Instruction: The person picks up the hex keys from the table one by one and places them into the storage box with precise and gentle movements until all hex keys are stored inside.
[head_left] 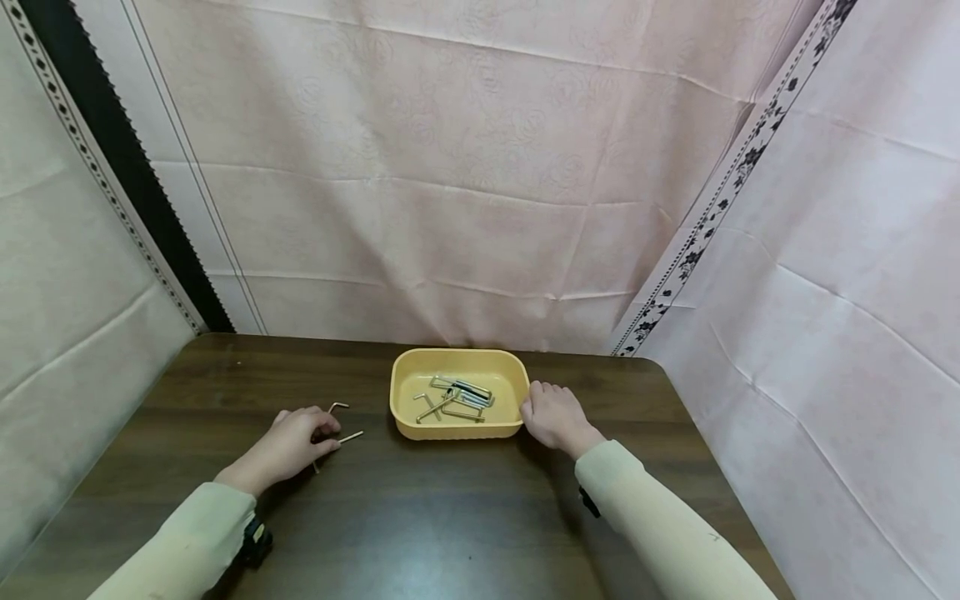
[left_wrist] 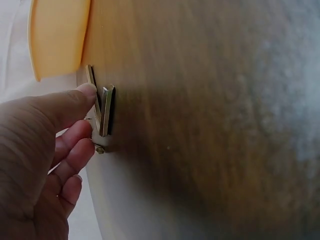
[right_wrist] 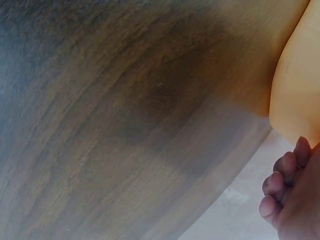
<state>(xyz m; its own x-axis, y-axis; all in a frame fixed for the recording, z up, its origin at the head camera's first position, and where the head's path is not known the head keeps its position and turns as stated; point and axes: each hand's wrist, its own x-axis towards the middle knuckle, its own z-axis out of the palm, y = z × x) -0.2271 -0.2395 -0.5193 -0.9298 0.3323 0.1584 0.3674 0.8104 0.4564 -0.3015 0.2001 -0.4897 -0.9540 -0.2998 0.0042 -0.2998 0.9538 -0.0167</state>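
At the left of the table, my left hand (head_left: 291,442) pinches a brass-coloured hex key (left_wrist: 92,77) between thumb and fingers. Another hex key (left_wrist: 106,111) lies right beside it in the left wrist view, and the bent end of a key (head_left: 339,407) pokes out past the fingers. The yellow tray (head_left: 459,432) stands near the back of the table with several metal hex keys (head_left: 437,406) lying across one another inside. Around the tray's right end, my right hand (head_left: 553,414) grips the wall with curled fingers; its thumb is hidden in the right wrist view.
A dark wood-grain table (head_left: 420,525) lies under everything. Pale cloth (head_left: 465,208) hangs close behind its back edge, with more cloth at the left and right sides. Dark bands (head_left: 255,533) circle both wrists.
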